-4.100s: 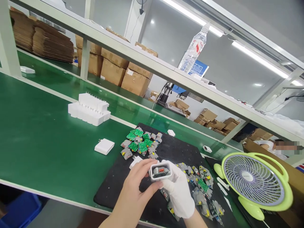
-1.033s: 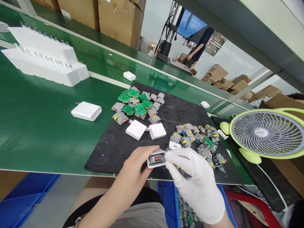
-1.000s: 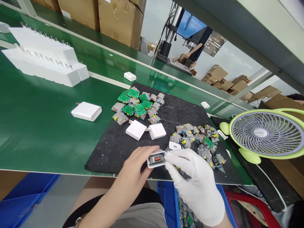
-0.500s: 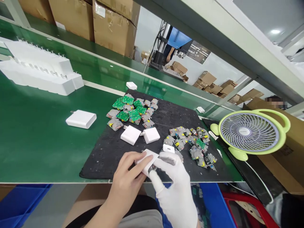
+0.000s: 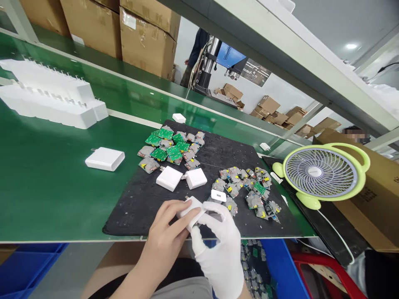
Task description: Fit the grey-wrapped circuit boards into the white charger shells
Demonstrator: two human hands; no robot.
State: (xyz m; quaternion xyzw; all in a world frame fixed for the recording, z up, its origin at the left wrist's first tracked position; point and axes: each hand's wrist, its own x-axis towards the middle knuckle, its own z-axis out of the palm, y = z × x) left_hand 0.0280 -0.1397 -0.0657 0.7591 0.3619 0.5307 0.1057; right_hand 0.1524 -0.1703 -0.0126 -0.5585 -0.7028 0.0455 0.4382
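My left hand (image 5: 170, 226), bare, is closed around a white charger housing (image 5: 193, 204) near the mat's front edge. My right hand (image 5: 218, 245), in a white glove, pinches at the housing's right end; its fingertips touch there, and whatever part lies between them is mostly hidden. Two white housings (image 5: 169, 178) rest just beyond on the black mat (image 5: 131, 207). Right of them a small white end cap (image 5: 218, 195) lies against grey circuit assemblies (image 5: 232, 190). Another pile, with green boards (image 5: 173, 153) on top, sits farther back.
One white housing (image 5: 105, 158) lies on the green table at left, before stacked white housings (image 5: 52, 97). A green fan (image 5: 321, 172) stands at right. Below the table edge is a blue bin (image 5: 279, 265) with circuit assemblies. A person stands behind the machine (image 5: 207, 62).
My right hand has shifted slightly left and closer against the housing, and the dark part seen at its end is now mostly covered. The view has shifted a little.
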